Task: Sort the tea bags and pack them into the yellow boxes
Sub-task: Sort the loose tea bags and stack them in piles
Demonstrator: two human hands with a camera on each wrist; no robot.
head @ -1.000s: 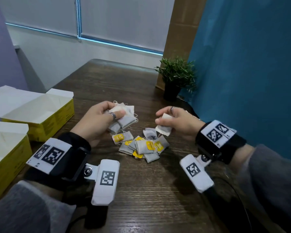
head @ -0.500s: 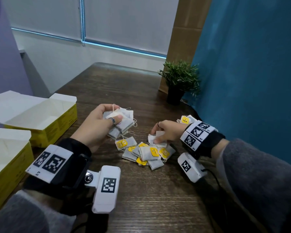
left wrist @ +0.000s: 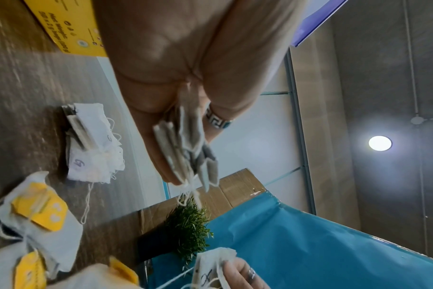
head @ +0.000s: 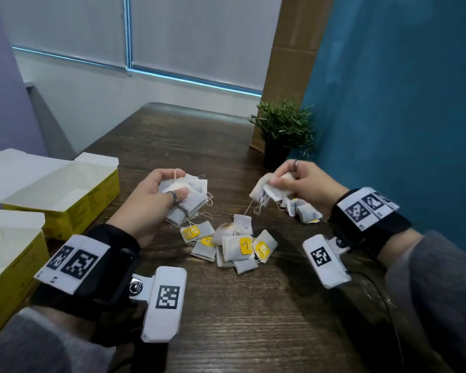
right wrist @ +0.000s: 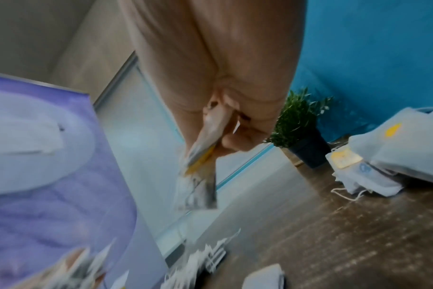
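My left hand (head: 176, 189) grips a stack of white tea bags (head: 193, 196) above the dark wooden table; the left wrist view shows the same stack (left wrist: 185, 148) fanned between thumb and fingers. My right hand (head: 280, 180) is raised and pinches a tea bag (head: 269, 191) whose string dangles down; in the blurred right wrist view the tea bag (right wrist: 201, 156) shows a yellow tag. A loose pile of tea bags (head: 236, 246), many with yellow tags, lies between the hands. Two open yellow boxes (head: 97, 208) (head: 16, 267) stand at the left.
A small sorted pile of tea bags (head: 306, 212) lies under my right hand. Another stack (left wrist: 91, 140) rests on the table below my left hand. A potted plant (head: 280, 135) stands at the far right by a blue curtain (head: 388, 103).
My right hand dipped to the pile half a second ago and has now risen with a tea bag, string trailing. My left hand kept its stack and barely moved.
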